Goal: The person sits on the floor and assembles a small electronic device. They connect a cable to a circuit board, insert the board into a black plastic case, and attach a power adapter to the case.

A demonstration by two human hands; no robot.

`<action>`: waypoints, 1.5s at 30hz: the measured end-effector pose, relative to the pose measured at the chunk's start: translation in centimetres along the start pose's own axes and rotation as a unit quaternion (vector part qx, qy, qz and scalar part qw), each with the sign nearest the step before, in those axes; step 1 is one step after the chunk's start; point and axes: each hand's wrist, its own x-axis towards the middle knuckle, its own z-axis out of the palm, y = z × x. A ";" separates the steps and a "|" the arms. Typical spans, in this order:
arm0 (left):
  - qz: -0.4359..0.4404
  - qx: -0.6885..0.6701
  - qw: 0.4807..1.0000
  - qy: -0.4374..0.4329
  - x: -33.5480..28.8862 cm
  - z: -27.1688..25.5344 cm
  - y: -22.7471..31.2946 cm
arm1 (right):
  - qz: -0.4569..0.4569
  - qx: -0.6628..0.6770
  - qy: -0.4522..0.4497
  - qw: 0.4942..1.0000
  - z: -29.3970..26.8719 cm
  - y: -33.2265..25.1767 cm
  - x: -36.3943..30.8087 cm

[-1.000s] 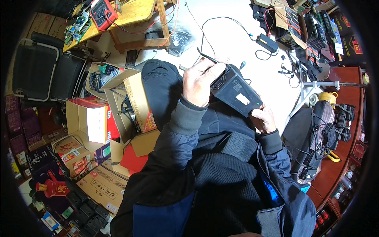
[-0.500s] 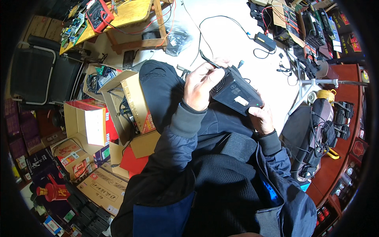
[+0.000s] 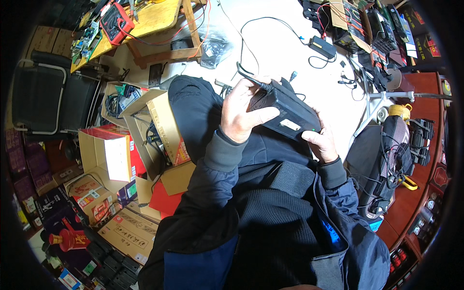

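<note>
slanting up from the lower middle of the frame, both sleeved forearms bring the hands near the centre. the left hand [image 3: 239, 111] has its thumb stretched rightward over a black box [image 3: 295, 112]; the right hand [image 3: 325, 145], palm mostly turned in, presses its thumb on the near corner. most fingertips are hidden behind the box.

beyond the knees, a pale floor [image 3: 273, 43] fills the upper middle, with a second black adapter [image 3: 322, 47] and loose cables on it. a yellow wooden table [image 3: 157, 17] carrying a red multimeter [image 3: 116, 24] stands at upper left, a black chair [image 3: 41, 94] below it, and open cardboard boxes [image 3: 165, 126] at left of centre.

the black box sits tilted between the hands, above the lap, gripped at both ends, the hands apart from each other. a black cable [image 3: 245, 72] curves from its left end beside the left fingers.
</note>
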 end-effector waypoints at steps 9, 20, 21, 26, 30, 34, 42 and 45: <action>-0.002 -0.003 1.000 -0.022 0.1 -0.4 0.1 | 0.005 -0.004 -0.020 1.000 0.0 0.2 0.0; -0.056 0.059 0.995 -0.058 0.4 -0.8 0.0 | 0.004 -0.095 0.000 0.995 0.4 -0.5 -0.4; -0.080 0.061 0.993 -0.058 0.2 -1.0 0.1 | -0.005 -0.119 -0.003 0.993 0.6 -0.7 -0.5; -0.081 0.021 0.995 -0.048 -0.2 -1.2 0.1 | -0.057 -0.206 -0.015 0.977 0.8 -1.6 -0.3; -0.086 0.001 0.996 -0.035 -0.3 -0.8 0.0 | -0.119 -0.237 0.016 0.964 1.2 -1.2 0.3; -0.067 0.017 0.997 -0.035 -0.4 -0.5 -0.8 | -0.103 -0.197 0.042 0.974 1.6 -1.0 0.3; -0.050 0.178 0.983 -0.009 -0.9 -1.7 -2.1 | -0.222 -0.321 0.035 0.920 1.9 -1.1 0.3; -0.025 0.194 0.981 -0.008 -0.8 -1.8 -2.1 | -0.222 -0.324 0.031 0.919 2.1 -1.3 0.5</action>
